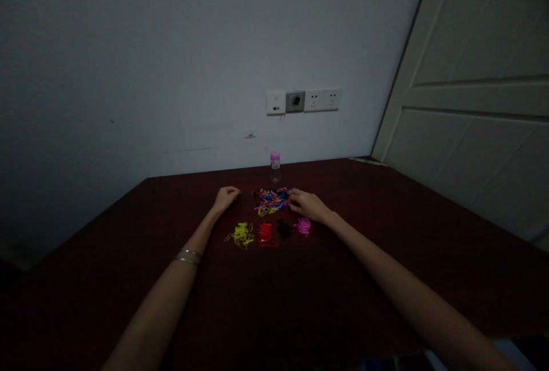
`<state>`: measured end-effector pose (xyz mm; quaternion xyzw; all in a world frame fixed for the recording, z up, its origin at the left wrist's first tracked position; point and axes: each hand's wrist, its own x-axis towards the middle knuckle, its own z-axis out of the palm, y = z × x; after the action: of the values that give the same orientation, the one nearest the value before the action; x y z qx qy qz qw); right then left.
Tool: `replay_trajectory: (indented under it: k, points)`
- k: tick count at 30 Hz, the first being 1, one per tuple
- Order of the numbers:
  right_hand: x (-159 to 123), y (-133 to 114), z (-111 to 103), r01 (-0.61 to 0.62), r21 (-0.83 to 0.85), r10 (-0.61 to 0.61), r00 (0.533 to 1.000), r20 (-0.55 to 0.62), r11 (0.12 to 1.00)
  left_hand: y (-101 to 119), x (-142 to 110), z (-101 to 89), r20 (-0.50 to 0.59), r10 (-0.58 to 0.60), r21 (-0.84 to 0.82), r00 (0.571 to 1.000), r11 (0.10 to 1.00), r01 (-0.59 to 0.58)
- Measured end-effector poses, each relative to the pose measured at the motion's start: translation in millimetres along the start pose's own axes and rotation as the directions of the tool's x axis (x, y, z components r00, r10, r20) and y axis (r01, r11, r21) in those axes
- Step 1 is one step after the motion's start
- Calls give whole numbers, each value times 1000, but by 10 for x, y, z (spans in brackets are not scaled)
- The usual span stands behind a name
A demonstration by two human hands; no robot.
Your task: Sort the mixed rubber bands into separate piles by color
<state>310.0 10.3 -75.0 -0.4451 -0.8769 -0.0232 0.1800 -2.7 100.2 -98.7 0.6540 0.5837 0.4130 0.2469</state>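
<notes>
On the worktop [266, 302], yellow bands [242, 235], red bands [265, 232], black bands [283, 229] and pink bands [304, 226] are laid nearest, in separate piles. Beyond them, picking by colour seems under way: the mixed heap [270, 200] is met at its right edge by the right hand [309, 205], while the left hand [225, 198] is held curled beside it; whether either grips a band cannot be told. A fine pinch seems called for.

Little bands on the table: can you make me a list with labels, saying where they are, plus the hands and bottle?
Mixed pile: many-coloured bands on the dark table
Sorted row, left to right: yellow bands, red bands, black bands, pink bands
Left hand: left of the mixed pile
Right hand: at its right edge; grip unclear
Bottle: upright, behind the mixed pile
</notes>
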Motion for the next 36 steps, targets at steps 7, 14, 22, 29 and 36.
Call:
replay_trajectory:
  k: [7,14,22,29,36]
  points:
    - [6,46,-121,-11,132,31,988,-151,991,-3,7,-3,5,5,1,1000,1000,-5]
    - [-31,44,-454,42,266,61,928,-367,963,80,-32,-5,-4,-12,-5,1000,1000,12]
    - [-60,-13,-677,85,306,66,890,-451,948,68,-35,-2,-9,2,-6,1000,1000,-2]
    - [-70,-1,-678,11,306,102,932,-347,952,46,-33,2,-7,-2,-12,1000,1000,2]
    - [-84,86,-582,-169,402,106,979,173,900,34,-29,-3,-1,21,5,1000,1000,-21]
